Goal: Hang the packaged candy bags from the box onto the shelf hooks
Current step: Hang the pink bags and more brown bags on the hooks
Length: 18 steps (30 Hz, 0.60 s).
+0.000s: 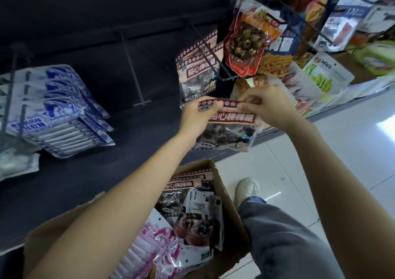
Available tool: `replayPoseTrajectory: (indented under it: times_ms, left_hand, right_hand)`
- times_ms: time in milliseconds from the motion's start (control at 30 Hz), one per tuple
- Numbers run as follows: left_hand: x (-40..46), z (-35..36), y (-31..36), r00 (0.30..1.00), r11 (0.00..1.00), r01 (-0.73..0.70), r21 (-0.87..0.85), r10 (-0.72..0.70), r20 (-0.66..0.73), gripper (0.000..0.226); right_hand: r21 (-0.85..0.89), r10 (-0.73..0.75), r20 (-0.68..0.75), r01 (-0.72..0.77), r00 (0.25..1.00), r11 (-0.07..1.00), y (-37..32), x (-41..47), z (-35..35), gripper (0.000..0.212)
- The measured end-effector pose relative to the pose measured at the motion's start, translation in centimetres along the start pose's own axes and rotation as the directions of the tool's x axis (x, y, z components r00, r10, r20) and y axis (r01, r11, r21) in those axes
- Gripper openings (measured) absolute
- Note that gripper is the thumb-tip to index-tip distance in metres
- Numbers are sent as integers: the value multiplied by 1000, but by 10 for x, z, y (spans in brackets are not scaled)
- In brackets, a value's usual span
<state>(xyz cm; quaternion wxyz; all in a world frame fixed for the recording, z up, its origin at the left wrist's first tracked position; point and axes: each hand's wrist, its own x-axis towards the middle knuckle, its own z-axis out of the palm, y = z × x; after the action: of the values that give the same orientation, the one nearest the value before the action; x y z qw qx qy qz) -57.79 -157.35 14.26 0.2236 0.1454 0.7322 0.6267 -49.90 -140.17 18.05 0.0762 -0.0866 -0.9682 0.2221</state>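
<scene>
Left hand (195, 116) and right hand (267, 107) both pinching the top edge of one candy bag (228, 129), held up in the air just below a hook (210, 59). Two bags like it (197, 73) already hanging on that hook. Down below, open box (228, 212) on the floor, beside a white shoe (248, 190). Inside: more brown bags (183, 189), pink bags (158, 242), some white packs (198, 203). Blue bags (62, 107) hanging far to the left. Between them, a bare hook (132, 69) with open room. Red bag (248, 41) hanging close on the right.
</scene>
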Motion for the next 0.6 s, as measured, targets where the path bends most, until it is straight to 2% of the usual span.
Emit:
replayPoseTrajectory:
  times_ms: [67,167,300,467,600]
  left_hand:
    - [3,-6,-2,999,996,16,-90,-21,-48,4]
    - [16,-5,-7,995,997,6,-77,-13,-100,5]
    - [36,3,-13,974,992,-24,-122,-5,-226,9]
    - [54,8,-8,957,980,-130,-147,86,-277,7]
    - [60,9,-14,959,991,-96,-95,67,-275,6]
  right_hand:
    - [65,34,-69,-30,997,997,5,4,4,11]
    - [160,107,-172,-79,979,984,8,16,21,9]
    - [312,218,-219,-143,951,939,7,44,38,12]
    - [329,204,-293,-102,934,939,4,59,33,21]
    - [309,221,-225,-145,949,940,15,62,35,17]
